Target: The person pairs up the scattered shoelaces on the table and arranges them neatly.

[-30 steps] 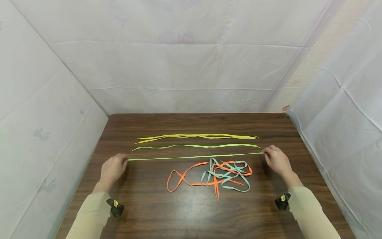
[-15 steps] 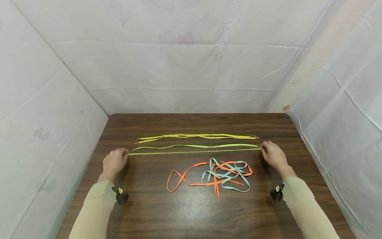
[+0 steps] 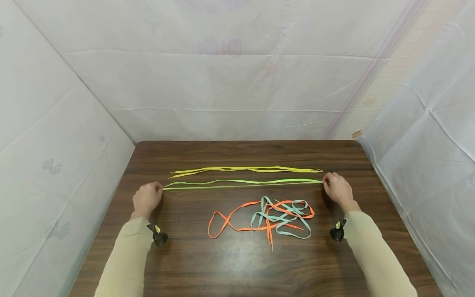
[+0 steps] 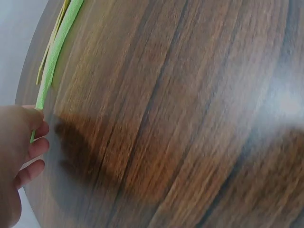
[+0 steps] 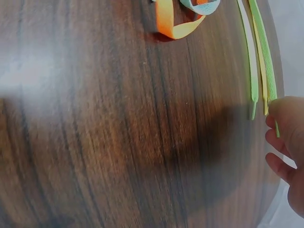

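Observation:
A flat green shoelace (image 3: pixel 222 187) is stretched nearly straight from side to side between my two hands. My left hand (image 3: pixel 146 199) pinches its left end between thumb and forefinger. At the other end my right hand (image 3: pixel 338 190) does the same, and a short tip of the held shoelace (image 5: pixel 268 57) pokes out below the fingers in the right wrist view. Just behind it a second green shoelace (image 3: pixel 230 180) lies lengthwise on the table, very close to the held one at the right. In the left wrist view the held shoelace (image 4: pixel 56 54) runs up from the fingers.
Yellow shoelaces (image 3: pixel 278 167) lie side by side farther back on the brown wooden table (image 3: pixel 208 268). In front, an orange shoelace (image 3: pixel 245 229) and a pale blue shoelace (image 3: pixel 297 235) are tangled in a loose heap. White sheeting (image 3: pixel 230 95) closes off the back and sides.
Both hands have carried the stretched green shoelace away from the body, toward the green one lying behind it. They have also come slightly closer together. The other shoelaces stay put.

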`<state>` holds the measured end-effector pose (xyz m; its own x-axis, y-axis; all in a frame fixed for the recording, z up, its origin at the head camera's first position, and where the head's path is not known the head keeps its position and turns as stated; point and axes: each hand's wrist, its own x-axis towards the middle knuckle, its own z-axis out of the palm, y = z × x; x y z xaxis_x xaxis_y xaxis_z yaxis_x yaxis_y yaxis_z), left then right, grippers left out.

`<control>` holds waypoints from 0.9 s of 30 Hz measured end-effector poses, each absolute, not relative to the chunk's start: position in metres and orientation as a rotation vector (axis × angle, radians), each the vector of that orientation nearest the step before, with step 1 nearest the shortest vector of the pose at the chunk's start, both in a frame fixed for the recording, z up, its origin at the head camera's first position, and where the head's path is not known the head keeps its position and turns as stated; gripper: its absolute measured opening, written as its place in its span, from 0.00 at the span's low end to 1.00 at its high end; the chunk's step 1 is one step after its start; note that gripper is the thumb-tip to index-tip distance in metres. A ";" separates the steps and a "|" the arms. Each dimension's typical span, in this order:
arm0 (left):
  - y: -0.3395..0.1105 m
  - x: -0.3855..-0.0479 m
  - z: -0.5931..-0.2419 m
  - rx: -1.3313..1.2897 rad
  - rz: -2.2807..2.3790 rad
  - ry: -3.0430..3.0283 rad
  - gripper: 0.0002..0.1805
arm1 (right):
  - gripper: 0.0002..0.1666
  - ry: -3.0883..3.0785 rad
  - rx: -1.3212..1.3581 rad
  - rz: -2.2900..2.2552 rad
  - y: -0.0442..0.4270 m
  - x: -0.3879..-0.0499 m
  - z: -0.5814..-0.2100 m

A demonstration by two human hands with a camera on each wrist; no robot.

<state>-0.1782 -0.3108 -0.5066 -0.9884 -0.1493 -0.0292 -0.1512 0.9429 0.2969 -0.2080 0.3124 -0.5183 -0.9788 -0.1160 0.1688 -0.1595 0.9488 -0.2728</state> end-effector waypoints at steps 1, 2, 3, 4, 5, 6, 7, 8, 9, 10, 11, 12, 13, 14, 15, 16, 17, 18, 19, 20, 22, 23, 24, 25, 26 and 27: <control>-0.310 -0.179 -0.507 -0.252 0.477 3.093 0.11 | 0.04 -2.962 0.192 0.429 0.312 -0.208 -0.518; -0.308 -0.180 -0.506 -0.264 0.478 3.096 0.11 | 0.04 -2.970 0.178 0.432 0.312 -0.209 -0.517; -0.307 -0.181 -0.506 -0.276 0.480 3.099 0.11 | 0.04 -2.978 0.165 0.434 0.311 -0.209 -0.517; -0.306 -0.182 -0.505 -0.291 0.481 3.103 0.11 | 0.05 -2.986 0.151 0.434 0.311 -0.209 -0.516; -0.305 -0.182 -0.504 -0.302 0.486 3.103 0.11 | 0.05 -2.994 0.140 0.435 0.310 -0.210 -0.516; -0.304 -0.183 -0.504 -0.315 0.490 3.101 0.11 | 0.05 -3.002 0.130 0.438 0.310 -0.210 -0.515; -0.303 -0.184 -0.503 -0.326 0.493 3.098 0.11 | 0.06 -3.009 0.120 0.439 0.309 -0.211 -0.515; -0.302 -0.185 -0.502 -0.337 0.496 3.095 0.11 | 0.06 -3.015 0.109 0.440 0.309 -0.211 -0.515; -0.302 -0.186 -0.502 -0.348 0.500 3.092 0.11 | 0.06 -3.022 0.097 0.441 0.309 -0.212 -0.515; -0.301 -0.187 -0.502 -0.360 0.503 3.090 0.11 | 0.06 -3.028 0.087 0.443 0.309 -0.212 -0.515; -0.300 -0.188 -0.502 -0.373 0.506 3.089 0.10 | 0.06 -3.034 0.078 0.445 0.308 -0.213 -0.515; -0.300 -0.189 -0.503 -0.385 0.509 3.090 0.10 | 0.06 -3.038 0.068 0.448 0.308 -0.213 -0.515; -0.299 -0.189 -0.503 -0.394 0.512 3.088 0.11 | 0.06 -3.044 0.059 0.448 0.308 -0.213 -0.516; -0.298 -0.190 -0.503 -0.404 0.519 3.087 0.11 | 0.06 -3.047 0.048 0.450 0.308 -0.214 -0.517; -0.297 -0.191 -0.504 -0.413 0.523 3.087 0.10 | 0.06 -3.051 0.040 0.452 0.308 -0.214 -0.517; -0.296 -0.192 -0.505 -0.421 0.529 3.084 0.11 | 0.06 -3.055 0.032 0.454 0.307 -0.214 -0.518; -0.295 -0.192 -0.505 -0.427 0.535 3.079 0.11 | 0.06 -3.059 0.024 0.456 0.307 -0.214 -0.519; -0.295 -0.193 -0.506 -0.429 0.540 3.075 0.11 | 0.06 -3.062 0.014 0.456 0.306 -0.214 -0.519; -0.294 -0.193 -0.507 -0.432 0.545 3.071 0.11 | 0.05 -3.065 0.006 0.456 0.306 -0.215 -0.520; -0.293 -0.194 -0.508 -0.433 0.547 3.067 0.11 | 0.05 -3.068 0.001 0.459 0.305 -0.215 -0.520; -0.292 -0.194 -0.510 -0.432 0.547 3.063 0.10 | 0.05 -3.082 -0.004 0.459 0.304 -0.215 -0.521; -0.292 -0.194 -0.510 -0.432 0.546 3.063 0.10 | 0.04 -3.089 -0.006 0.454 0.303 -0.215 -0.521; -0.292 -0.194 -0.511 -0.431 0.543 3.067 0.10 | 0.04 -3.094 -0.008 0.450 0.303 -0.214 -0.521; -0.292 -0.193 -0.512 -0.431 0.542 3.069 0.10 | 0.05 -3.100 -0.007 0.444 0.303 -0.214 -0.522; -0.292 -0.193 -0.512 -0.432 0.539 3.073 0.09 | 0.05 -3.104 -0.005 0.437 0.303 -0.213 -0.522; -0.291 -0.192 -0.513 -0.434 0.540 3.079 0.09 | 0.05 -3.105 -0.005 0.425 0.303 -0.213 -0.523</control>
